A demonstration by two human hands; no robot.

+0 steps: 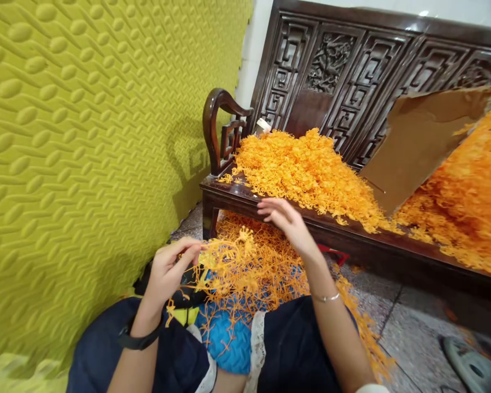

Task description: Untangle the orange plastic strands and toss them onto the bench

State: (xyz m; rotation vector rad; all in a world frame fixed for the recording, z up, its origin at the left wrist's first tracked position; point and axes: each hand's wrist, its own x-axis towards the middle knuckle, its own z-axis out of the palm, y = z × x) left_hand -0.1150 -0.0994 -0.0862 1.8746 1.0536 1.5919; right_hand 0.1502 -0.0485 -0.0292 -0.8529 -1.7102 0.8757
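My left hand (167, 270) is closed, thumb and fingertips pinched on a branching orange plastic piece (227, 248) with thin stems and small star-like ends. That piece stretches to the right over a tangle of orange plastic stems (270, 275) lying on a blue covering (225, 344) between my legs. My right hand (286, 221) is in the air by the front edge of the dark wooden bench (245, 191), fingers extended and holding nothing visible. On the bench, just beyond it, rises a heap of small orange plastic pieces (298, 164).
A cardboard sheet (429, 139) leans on the bench, with another orange heap (470, 202) at its right. A carved backrest (331, 60) rises behind. Yellow-green textured padding (85, 136) borders the left. On the floor lie loose orange pieces (362, 322) and a grey slipper (472, 363).
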